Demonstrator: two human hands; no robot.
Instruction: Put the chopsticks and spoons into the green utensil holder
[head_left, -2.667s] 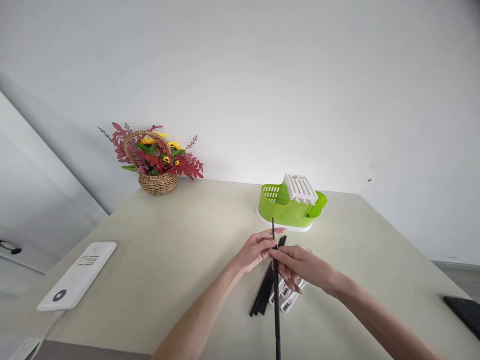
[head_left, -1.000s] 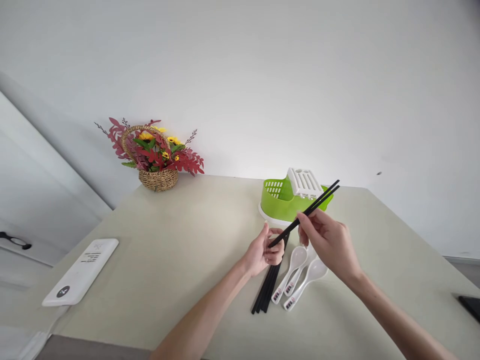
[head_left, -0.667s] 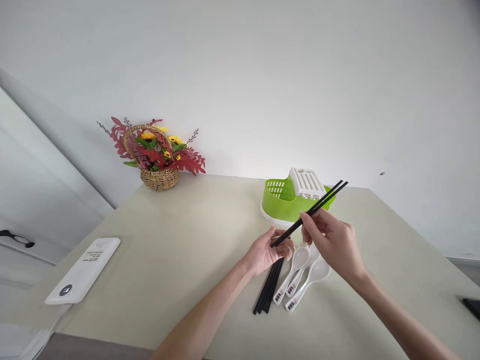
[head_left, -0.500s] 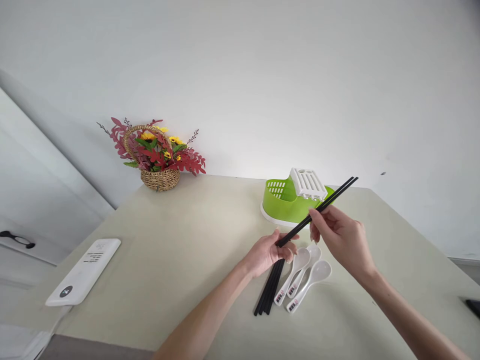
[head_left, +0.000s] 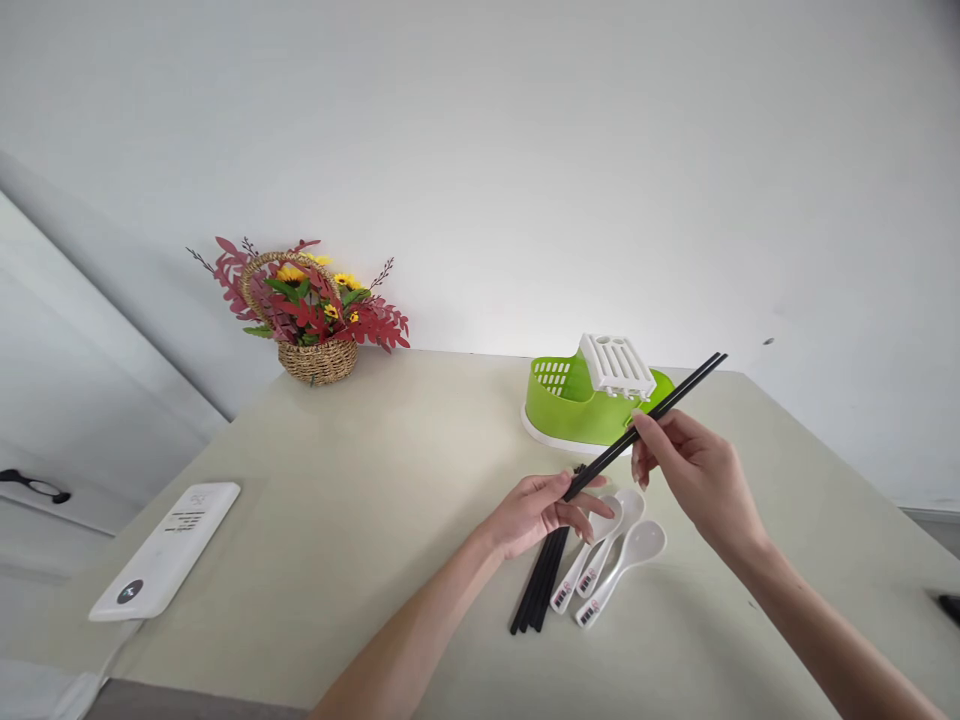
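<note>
My right hand (head_left: 697, 470) pinches a pair of black chopsticks (head_left: 675, 393) near the middle, between thumb and fingers. The pair is held slanted above the table, upper ends pointing away to the right. My left hand (head_left: 536, 512) has its thumb and forefinger at the lower ends, with its other fingers spread beneath. Under that hand lie several more black chopsticks (head_left: 541, 590), partly covered. Beside them are three white spoons, one on the right (head_left: 643, 543), one in the middle (head_left: 631, 505) and one on the left (head_left: 568, 588) with its bowl partly hidden by my fingers.
Behind my hands stands a green cutlery holder (head_left: 566, 413) with a white slotted top (head_left: 616, 368). A wicker basket (head_left: 319, 362) of artificial flowers is at the back left. A white power bank-like device (head_left: 169, 550) with a cable lies left. A wall borders the table (head_left: 375, 480).
Both hands and the held chopsticks have shifted slightly to the right. The left hand's fingers are spread more, and the far ends of the lying chopsticks now show.
</note>
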